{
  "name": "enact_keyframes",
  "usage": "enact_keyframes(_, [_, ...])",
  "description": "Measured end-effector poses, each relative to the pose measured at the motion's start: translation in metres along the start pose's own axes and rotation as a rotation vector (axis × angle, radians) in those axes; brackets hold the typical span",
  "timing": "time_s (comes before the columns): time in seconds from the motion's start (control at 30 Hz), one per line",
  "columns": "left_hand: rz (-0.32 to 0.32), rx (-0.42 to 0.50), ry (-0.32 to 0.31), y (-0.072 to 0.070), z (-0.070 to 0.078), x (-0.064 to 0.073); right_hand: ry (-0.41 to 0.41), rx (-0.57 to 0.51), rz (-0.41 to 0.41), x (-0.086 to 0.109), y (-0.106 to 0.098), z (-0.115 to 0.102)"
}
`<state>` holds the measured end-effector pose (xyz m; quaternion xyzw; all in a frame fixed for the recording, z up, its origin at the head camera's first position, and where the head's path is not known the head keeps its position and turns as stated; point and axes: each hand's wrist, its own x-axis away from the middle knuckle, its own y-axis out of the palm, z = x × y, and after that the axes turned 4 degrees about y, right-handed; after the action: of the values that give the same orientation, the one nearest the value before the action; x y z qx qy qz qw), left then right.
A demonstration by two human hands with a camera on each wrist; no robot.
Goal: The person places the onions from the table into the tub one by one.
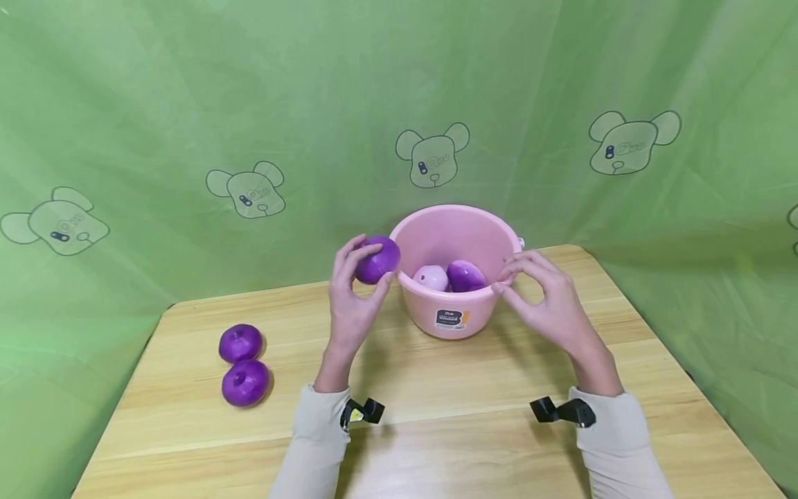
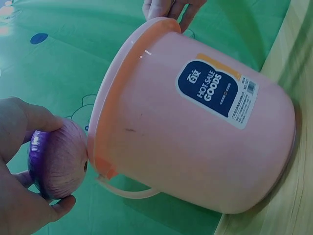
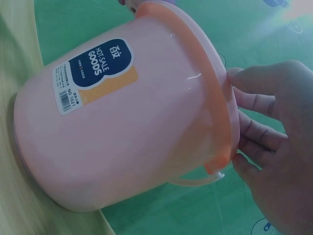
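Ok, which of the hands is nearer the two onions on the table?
Left. The left hand is to the right of those onions, holding another onion; the right hand is farther right, gripping the rim of the bucket.

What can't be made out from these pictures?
- Head view: the bucket's floor and the undersides of the pale onion and purple onion inside, hidden by its front wall; whether more lie beneath is unclear.
- Right wrist view: most of the onion held in the left hand, cut off by the top edge.
- Left wrist view: much of the right hand, cut off by the top edge; the label's smallest print, too small.
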<state>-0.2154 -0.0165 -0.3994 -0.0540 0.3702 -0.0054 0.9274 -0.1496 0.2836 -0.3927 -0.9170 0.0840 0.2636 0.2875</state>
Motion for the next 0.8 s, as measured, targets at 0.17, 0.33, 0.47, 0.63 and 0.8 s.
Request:
enact_keyframes(0.17, [0.007, 0.013, 0.01, 0.005, 0.001, 0.0, 0.001, 0.001, 0.0, 0.0, 0.0, 0.001])
enact_keyframes(0.33, [0.018, 0.018, 0.002, 0.009, 0.009, -0.001, -0.006, 0.003, 0.004, 0.001, 0.001, 0.001])
enact_keyframes(0.47, [0.011, 0.023, 0.009, 0.011, 0.029, -0.002, -0.004, 0.005, 0.002, 0.001, 0.001, 0.001])
enact_keyframes(0.63, [-0.038, 0.021, 0.041, 0.017, 0.042, -0.003, 0.005, 0.008, 0.003, 0.001, 0.001, 0.001])
enact_keyframes(0.8, [-0.064, 0.011, 0.1, 0.026, 0.019, -0.001, 0.01, 0.015, 0.006, 0.001, 0.001, 0.001])
